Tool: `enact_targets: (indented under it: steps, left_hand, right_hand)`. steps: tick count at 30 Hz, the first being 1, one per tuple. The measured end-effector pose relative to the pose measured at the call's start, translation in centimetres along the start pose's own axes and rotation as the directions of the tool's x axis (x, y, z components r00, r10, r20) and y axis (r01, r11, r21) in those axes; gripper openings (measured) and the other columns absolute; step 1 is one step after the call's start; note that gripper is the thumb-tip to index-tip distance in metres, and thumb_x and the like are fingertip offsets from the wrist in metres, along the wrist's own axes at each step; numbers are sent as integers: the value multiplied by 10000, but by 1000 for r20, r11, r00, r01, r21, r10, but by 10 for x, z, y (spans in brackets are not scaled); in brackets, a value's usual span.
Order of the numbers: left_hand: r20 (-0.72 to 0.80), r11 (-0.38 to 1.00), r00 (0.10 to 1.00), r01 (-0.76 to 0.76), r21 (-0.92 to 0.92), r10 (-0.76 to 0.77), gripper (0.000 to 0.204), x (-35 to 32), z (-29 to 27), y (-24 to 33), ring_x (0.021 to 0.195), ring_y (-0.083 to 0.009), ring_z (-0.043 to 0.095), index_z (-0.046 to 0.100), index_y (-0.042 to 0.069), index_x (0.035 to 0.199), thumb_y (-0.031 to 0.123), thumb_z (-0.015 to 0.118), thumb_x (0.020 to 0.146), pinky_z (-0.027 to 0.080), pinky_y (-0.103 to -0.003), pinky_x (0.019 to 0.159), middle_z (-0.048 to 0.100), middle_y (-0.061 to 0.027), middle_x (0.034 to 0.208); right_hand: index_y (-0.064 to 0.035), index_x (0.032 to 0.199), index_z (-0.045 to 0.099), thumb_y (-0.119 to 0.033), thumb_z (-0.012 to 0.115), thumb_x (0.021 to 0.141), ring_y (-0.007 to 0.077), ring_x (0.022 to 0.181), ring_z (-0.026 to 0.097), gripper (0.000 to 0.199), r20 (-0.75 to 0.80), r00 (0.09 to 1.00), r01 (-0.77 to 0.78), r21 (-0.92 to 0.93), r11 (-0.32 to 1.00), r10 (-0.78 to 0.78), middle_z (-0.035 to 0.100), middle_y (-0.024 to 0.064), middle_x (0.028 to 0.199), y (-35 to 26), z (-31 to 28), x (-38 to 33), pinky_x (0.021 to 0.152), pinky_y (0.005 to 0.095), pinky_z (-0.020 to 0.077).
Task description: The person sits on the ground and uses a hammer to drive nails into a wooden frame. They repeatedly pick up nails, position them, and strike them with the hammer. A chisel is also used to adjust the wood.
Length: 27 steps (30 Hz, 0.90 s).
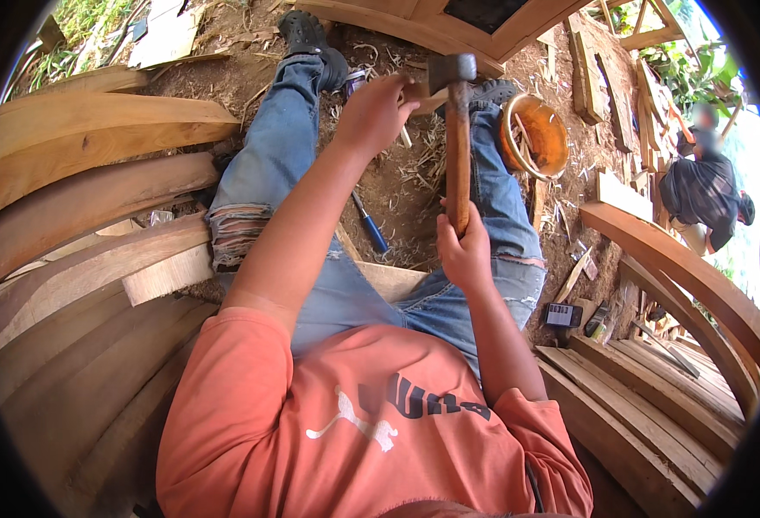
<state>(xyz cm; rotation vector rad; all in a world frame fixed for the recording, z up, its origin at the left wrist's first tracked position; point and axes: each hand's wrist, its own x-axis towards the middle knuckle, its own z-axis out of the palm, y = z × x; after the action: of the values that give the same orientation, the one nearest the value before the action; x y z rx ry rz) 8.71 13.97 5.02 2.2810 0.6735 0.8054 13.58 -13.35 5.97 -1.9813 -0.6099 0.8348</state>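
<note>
The right hand (466, 252) is closed around the lower part of the wooden handle of a hammer (458, 147), its fingers clamped on the grip; the hammer stands up between the person's legs in the view, its dark metal head at the far end, level with the left hand (373, 112); that hand is bent at the wrist, its fingers together on a small pale piece of wood (433, 101), which sticks out toward the hammer and passes close by the head, though whether the two touch I cannot tell; below, on the shaving-strewn ground (414, 194), lies a tool with a blue handle (375, 234), between the legs in worn jeans (278, 142); an orange bucket (553, 142) leans beside the right shin, with thin sticks inside; beyond the feet is a panelled wooden frame (423, 24); curved timbers (112, 121) are stacked on the left, while on the right a dark phone-like device (563, 314) lies near straight planks (635, 397); farther off, another person (701, 194) in dark clothing bends forward.
</note>
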Motion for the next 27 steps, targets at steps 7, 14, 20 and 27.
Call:
enact_targets:
  steps: [7, 14, 20, 27]
  left_hand:
    - [313, 945, 906, 209, 252, -284, 290, -66, 66, -46, 980, -423, 751, 723, 38, 1204, 227, 747, 985, 603, -509, 851, 779, -215, 1072]
    - [432, 891, 796, 283, 355, -424, 639, -47, 21, -20, 1186, -389, 714, 597, 55, 1463, 319, 830, 929, 573, -480, 1001, 756, -210, 1242]
    - [519, 896, 739, 281, 342, -430, 633, -55, -51, -1, 1212, -387, 700, 587, 87, 1482, 295, 823, 933, 562, -474, 1016, 732, -208, 1302]
    - [521, 839, 658, 448, 309, -543, 627, -103, -77, -49, 1248, -360, 690, 600, 85, 1478, 300, 829, 935, 559, -448, 1022, 718, -189, 1351]
  right_hand:
    - [4, 1184, 615, -234, 683, 1017, 416, 819, 704, 298, 4, 999, -34, -298, 954, 37, 708, 249, 891, 70, 26, 4, 777, 474, 548]
    - [-10, 1102, 625, -179, 682, 1013, 178, 681, 669, 199, 29, 994, -96, -243, 965, 106, 657, 88, 784, 82, 6, 22, 621, 355, 512]
    - [10, 1136, 621, -171, 682, 991, 288, 778, 701, 240, -50, 998, 19, -297, 955, -35, 673, 179, 822, 57, 12, 18, 725, 431, 538]
    - [7, 1176, 627, -164, 669, 1002, 309, 796, 707, 248, -25, 999, -39, -199, 979, 35, 681, 205, 841, 33, 8, 9, 749, 446, 538]
